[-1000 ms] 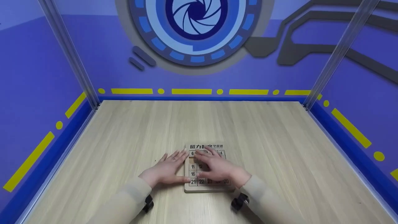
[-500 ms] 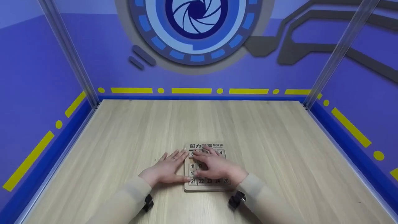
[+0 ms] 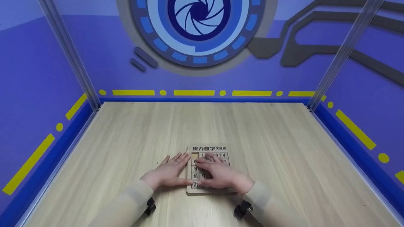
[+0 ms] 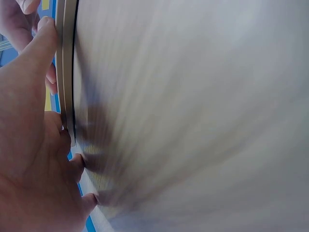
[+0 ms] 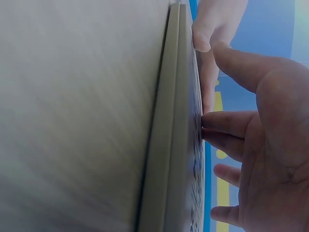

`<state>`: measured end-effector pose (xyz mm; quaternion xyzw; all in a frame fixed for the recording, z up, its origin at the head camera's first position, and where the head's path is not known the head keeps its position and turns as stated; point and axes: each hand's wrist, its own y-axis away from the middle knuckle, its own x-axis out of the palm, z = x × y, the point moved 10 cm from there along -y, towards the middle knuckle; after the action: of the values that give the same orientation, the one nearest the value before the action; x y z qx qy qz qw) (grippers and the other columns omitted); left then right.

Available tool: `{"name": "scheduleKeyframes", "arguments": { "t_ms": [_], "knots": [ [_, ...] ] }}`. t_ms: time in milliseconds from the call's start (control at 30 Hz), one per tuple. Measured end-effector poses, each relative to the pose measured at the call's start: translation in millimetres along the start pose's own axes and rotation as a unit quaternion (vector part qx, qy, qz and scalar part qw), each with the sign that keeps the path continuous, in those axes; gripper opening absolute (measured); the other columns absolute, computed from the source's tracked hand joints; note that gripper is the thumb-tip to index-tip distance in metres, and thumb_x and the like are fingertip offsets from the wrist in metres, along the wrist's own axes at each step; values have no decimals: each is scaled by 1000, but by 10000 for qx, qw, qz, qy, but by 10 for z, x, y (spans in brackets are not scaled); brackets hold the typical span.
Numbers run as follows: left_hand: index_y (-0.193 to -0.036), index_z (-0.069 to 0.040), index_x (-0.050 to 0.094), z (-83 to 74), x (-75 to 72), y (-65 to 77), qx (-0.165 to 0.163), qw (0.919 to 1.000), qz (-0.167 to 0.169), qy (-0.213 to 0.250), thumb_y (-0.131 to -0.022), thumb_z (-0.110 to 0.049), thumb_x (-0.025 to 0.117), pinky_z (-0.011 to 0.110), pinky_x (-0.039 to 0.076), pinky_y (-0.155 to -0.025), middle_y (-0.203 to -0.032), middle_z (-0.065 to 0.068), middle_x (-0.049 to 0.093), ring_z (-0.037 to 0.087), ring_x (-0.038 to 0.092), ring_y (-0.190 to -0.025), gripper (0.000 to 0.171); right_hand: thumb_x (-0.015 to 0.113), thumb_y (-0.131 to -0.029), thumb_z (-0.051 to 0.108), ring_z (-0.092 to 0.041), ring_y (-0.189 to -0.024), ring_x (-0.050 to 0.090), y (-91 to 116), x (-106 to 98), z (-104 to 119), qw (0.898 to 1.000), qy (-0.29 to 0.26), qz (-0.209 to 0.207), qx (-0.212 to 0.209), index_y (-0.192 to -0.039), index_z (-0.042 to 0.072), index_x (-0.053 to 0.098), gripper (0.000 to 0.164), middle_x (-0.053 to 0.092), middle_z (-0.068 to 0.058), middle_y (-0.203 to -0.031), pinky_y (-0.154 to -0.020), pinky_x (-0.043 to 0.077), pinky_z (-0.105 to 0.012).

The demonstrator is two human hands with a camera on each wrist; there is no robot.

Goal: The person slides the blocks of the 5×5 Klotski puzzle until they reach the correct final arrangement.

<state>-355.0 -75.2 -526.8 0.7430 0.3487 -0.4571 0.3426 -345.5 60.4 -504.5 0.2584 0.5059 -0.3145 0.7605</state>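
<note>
A wooden sliding number puzzle [image 3: 210, 191] lies flat on the table, with Chinese lettering along its top and an unfilled slot [image 3: 194, 155] at its upper left corner. My right hand [image 3: 222, 172] is over the board, its fingers mostly straight. In the right wrist view, two fingertips [image 5: 207, 120] touch the tile face while the other fingers are held off it. One fingertip is at the number 6 tile [image 3: 194, 162], just below the slot. My left hand [image 3: 167, 173] is spread along the left edge, thumb on the frame beside tile 21. Several tiles are hidden under the right hand.
The wood-grain table [image 3: 151, 126] extends around the puzzle to blue-purple walls [image 3: 110, 56] at the back and sides. Metal posts [image 3: 75, 60] rise at the far corners. A black wrist device [image 3: 243, 209] is under the right forearm, and another sits under the left.
The number 6 tile has slid down from the top left corner into the second row, leaving the corner slot unfilled. My right fingers moved down with it; the left hand stays put.
</note>
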Motion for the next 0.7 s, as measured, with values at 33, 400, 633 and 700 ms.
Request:
{"name": "scheduleKeyframes", "arguments": {
  "t_ms": [33,400,633,700],
  "knots": [
    [-167,-16,13,-2,-1,1,4,10000,-5,3,-88,-80,54,65,10,-129,-175,6,12,34,15,-161,109,65,-94,59,-35,-160,19,5,0,4,10000,-6,-11,-21,-155,19,48,74,37,4,-168,-124,17,-72],
    [-167,-15,13,-20,-2,4,32,10000,5,10,-89,-79,54,65,9,-129,-175,6,11,34,14,-161,109,64,-95,57,-39,-159,19,14,-57,-45,9993,-326,-128,-156,-154,17,48,73,38,1,-167,-125,18,-69],
    [-167,-16,13,-2,3,0,-22,10000,-10,80,-88,-78,56,65,10,-129,-175,5,11,34,14,-162,109,64,-96,54,-42,-158,19,-5,-146,-247,9985,-387,-340,160,-155,15,47,73,38,-4,-167,-121,20,-76],
    [-167,-16,13,0,6,-1,-23,10000,3,88,-88,-78,56,65,9,-129,-175,5,11,34,14,-162,109,65,-96,55,-42,-159,18,-7,-158,-292,9981,-438,-357,260,-155,15,47,73,38,-4,-167,-119,20,-78]
  ]
}}
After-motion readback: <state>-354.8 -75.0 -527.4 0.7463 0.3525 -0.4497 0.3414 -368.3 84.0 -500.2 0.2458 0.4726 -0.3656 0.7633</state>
